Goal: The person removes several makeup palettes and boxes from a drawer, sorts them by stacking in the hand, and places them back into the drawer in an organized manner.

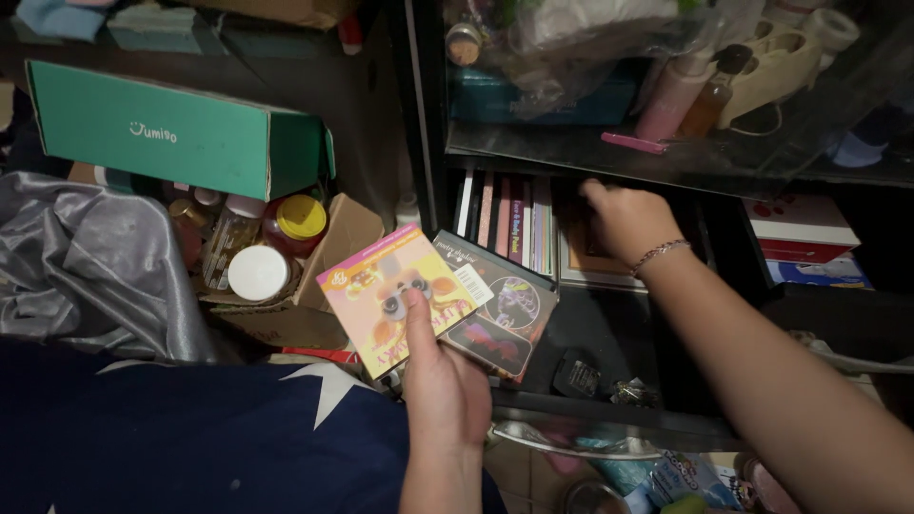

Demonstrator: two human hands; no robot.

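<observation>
The person is sorting through flat boxes on a dark shelf (609,328), and the step in hand looks like gathering them. The left hand (446,385) is clamped on two of them together, thumb pressed across the front: a pink and yellow box (395,295) with a cartoon animal face on top, and a dark box (500,305) fanned out behind it to the right, both held near the front edge of the shelf. The right hand (624,221), a thin bracelet (657,252) at the wrist, reaches farther back to the row of upright books (509,224), its fingers curled down onto a flat framed piece just right of them; whether they have closed on anything I cannot tell, since the fingertips are hidden. To the left a cardboard box (324,276) holds jars and bottles, one with a yellow lid (301,217), one with a white lid (258,272), under a green carton (181,128); grey cloth (90,262) lies beside it. As I judge it, the next move calls for a firm pinch on that far piece and a straight pull clear of the glass shelf (666,157) above
</observation>
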